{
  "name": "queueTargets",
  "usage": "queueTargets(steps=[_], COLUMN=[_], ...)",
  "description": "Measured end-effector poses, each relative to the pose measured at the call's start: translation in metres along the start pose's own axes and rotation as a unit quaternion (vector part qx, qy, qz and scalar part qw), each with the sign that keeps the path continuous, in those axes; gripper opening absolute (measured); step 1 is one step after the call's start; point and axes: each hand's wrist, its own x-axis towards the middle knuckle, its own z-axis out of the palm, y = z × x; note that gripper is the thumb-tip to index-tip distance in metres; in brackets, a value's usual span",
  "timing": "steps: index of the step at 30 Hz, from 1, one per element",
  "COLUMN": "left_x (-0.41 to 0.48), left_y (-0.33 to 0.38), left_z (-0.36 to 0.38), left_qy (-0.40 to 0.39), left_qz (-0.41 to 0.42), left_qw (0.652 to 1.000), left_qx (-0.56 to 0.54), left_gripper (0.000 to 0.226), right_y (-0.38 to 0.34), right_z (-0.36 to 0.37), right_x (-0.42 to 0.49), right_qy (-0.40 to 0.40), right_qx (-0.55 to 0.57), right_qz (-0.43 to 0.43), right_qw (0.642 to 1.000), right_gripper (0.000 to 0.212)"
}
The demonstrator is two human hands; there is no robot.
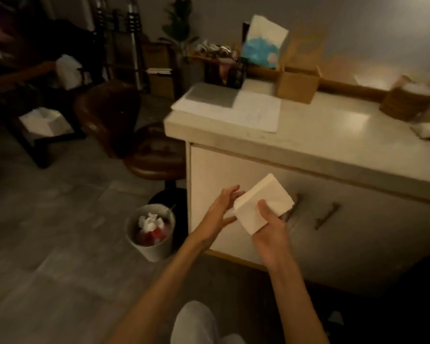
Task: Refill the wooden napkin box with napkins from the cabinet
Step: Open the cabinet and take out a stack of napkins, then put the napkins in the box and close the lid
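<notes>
A thick white stack of napkins (pixel 263 203) is held in front of the white cabinet (pixel 358 234), whose doors are closed. My right hand (pixel 271 232) grips the stack from below, thumb on top. My left hand (pixel 221 207) is beside the stack's left edge with fingers spread, fingertips touching or nearly touching it. On the counter top at the far right stands a wooden napkin box (pixel 405 101), blurred and partly cut off by the frame edge.
The counter (pixel 333 137) holds papers (pixel 233 108), a cardboard box (pixel 297 84) and a dark holder (pixel 225 70). A waste bin (pixel 150 232) with crumpled paper stands on the floor left of the cabinet. A brown stool (pixel 157 157) and a brown chair (pixel 107 115) are behind it.
</notes>
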Motion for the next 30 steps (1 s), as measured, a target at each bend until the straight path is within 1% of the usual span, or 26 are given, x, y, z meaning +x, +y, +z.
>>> queueTargets(steps=[3,4,7,8,9,10,11,12,13,14,16,19,21,23,24,26,28,30], left_x=[-0.028,-0.036,-0.054,-0.058,-0.061,-0.064,-0.065,-0.065,-0.063,-0.059,-0.049,-0.029,-0.013,0.008,0.023,0.056,0.09,0.121], left_y=[0.073,0.101,0.187,0.213,0.236,0.258,0.276,0.29,0.304,0.315,0.327,0.334,0.33,0.323,0.318,0.307,0.303,0.301], left_z=[0.007,0.009,0.02,0.022,0.024,0.026,0.027,0.027,0.028,0.028,0.034,0.052,0.064,0.071,0.073,0.072,0.068,0.063], left_qy=[0.027,0.044,0.105,0.123,0.135,0.145,0.151,0.149,0.14,0.125,0.09,0.038,-0.006,-0.045,-0.053,-0.051,-0.046,-0.046], left_qz=[-0.013,-0.016,-0.022,-0.02,-0.017,-0.012,-0.005,-0.002,-0.002,0.0,0.0,0.004,-0.001,-0.012,-0.012,-0.003,0.006,0.001], left_qw=[0.999,0.999,0.994,0.992,0.99,0.989,0.987,0.987,0.987,0.988,0.988,0.988,0.988,0.986,0.982,0.975,0.968,0.962], left_qx=[-0.015,-0.005,0.004,0.011,0.024,0.037,0.049,0.059,0.075,0.092,0.122,0.149,0.153,0.162,0.179,0.218,0.248,0.269], left_gripper=[0.073,0.071,0.045,0.041,0.038,0.036,0.033,0.032,0.032,0.034,0.037,0.037,0.043,0.054,0.056,0.052,0.044,0.04], right_y=[-0.02,-0.032,-0.074,-0.089,-0.103,-0.118,-0.133,-0.147,-0.161,-0.174,-0.196,-0.22,-0.232,-0.239,-0.243,-0.249,-0.254,-0.261], right_z=[0.064,0.086,0.144,0.159,0.172,0.182,0.19,0.195,0.196,0.196,0.188,0.171,0.162,0.153,0.149,0.141,0.135,0.134], right_x=[-0.013,-0.018,-0.038,-0.043,-0.046,-0.048,-0.049,-0.049,-0.048,-0.045,-0.038,-0.022,-0.012,0.001,0.01,0.032,0.057,0.086], right_qy=[-0.018,-0.026,-0.037,-0.037,-0.036,-0.039,-0.047,-0.049,-0.042,-0.04,-0.058,-0.079,-0.067,-0.041,-0.029,-0.013,-0.016,-0.019], right_qx=[0.078,0.097,0.109,0.083,0.027,-0.055,-0.149,-0.233,-0.286,-0.307,-0.335,-0.401,-0.439,-0.449,-0.447,-0.454,-0.474,-0.482], right_qz=[0.076,0.105,0.157,0.163,0.155,0.133,0.103,0.079,0.065,0.052,0.027,-0.001,-0.029,-0.062,-0.075,-0.095,-0.125,-0.135], right_qw=[0.994,0.989,0.981,0.982,0.987,0.989,0.982,0.968,0.955,0.95,0.94,0.913,0.895,0.891,0.891,0.886,0.871,0.866], right_gripper=[0.046,0.043,0.04,0.041,0.045,0.05,0.056,0.061,0.066,0.068,0.067,0.065,0.057,0.044,0.041,0.042,0.043,0.037])
